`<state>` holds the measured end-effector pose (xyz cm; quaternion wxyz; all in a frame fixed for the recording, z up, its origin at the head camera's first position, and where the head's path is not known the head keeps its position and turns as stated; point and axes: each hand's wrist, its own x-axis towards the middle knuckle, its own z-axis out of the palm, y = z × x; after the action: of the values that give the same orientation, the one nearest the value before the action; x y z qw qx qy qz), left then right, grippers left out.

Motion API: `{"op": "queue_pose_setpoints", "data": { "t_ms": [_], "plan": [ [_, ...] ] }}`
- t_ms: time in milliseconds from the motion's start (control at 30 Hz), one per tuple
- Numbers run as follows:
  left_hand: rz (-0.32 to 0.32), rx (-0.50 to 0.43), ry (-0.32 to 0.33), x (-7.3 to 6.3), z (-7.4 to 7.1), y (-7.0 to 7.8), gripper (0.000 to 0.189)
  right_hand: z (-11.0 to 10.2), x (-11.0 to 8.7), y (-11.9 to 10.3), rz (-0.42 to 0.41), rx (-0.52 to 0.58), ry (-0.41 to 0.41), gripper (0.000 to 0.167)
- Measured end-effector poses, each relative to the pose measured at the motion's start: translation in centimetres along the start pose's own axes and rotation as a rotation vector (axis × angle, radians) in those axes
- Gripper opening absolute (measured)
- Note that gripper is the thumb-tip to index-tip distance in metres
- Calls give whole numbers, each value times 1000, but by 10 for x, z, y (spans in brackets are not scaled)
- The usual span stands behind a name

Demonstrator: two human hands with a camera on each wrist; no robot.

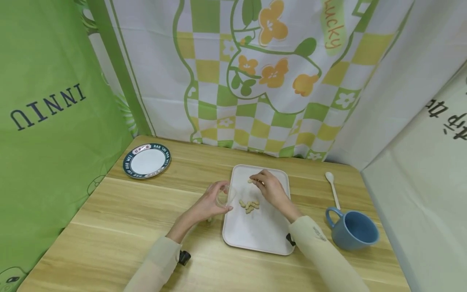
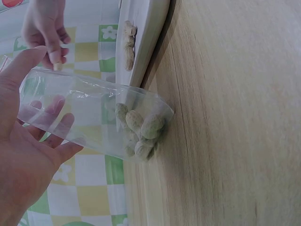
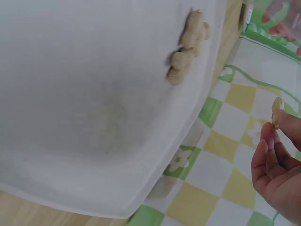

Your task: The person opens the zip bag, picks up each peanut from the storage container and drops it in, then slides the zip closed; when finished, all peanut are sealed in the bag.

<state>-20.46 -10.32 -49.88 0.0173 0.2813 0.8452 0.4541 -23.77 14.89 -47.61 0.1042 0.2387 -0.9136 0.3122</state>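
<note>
My left hand [image 1: 211,200] holds a clear plastic bag [image 2: 91,101] by its mouth, thumb on one side and fingers spread on the other. Several unshelled peanuts [image 2: 153,126] lie in the bottom of the bag, which hangs beside the tray's left edge. Over the far part of the white tray [image 1: 255,237], my right hand [image 1: 270,187] pinches a single peanut [image 3: 276,113] between thumb and fingertips. A small pile of peanuts [image 1: 249,207] rests on the middle of the tray, between the two hands.
A blue mug [image 1: 355,231] stands to the right of the tray, with a white spoon [image 1: 333,190] lying behind it. At the back left sits a plate [image 1: 147,160] with a dark lettered rim. A patterned curtain [image 1: 255,125] hangs along the wooden table's back edge.
</note>
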Motion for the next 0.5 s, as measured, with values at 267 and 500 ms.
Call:
{"op": "queue_pose_setpoints", "data": {
  "t_ms": [267,500],
  "plan": [
    [-20,-4,-14,2,0,-2,77,-14,1,-26,-140,31,70,15],
    [-21,-2,-14,1,0,-3,76,-18,1,-49,-213,67,32,13]
  ]
}}
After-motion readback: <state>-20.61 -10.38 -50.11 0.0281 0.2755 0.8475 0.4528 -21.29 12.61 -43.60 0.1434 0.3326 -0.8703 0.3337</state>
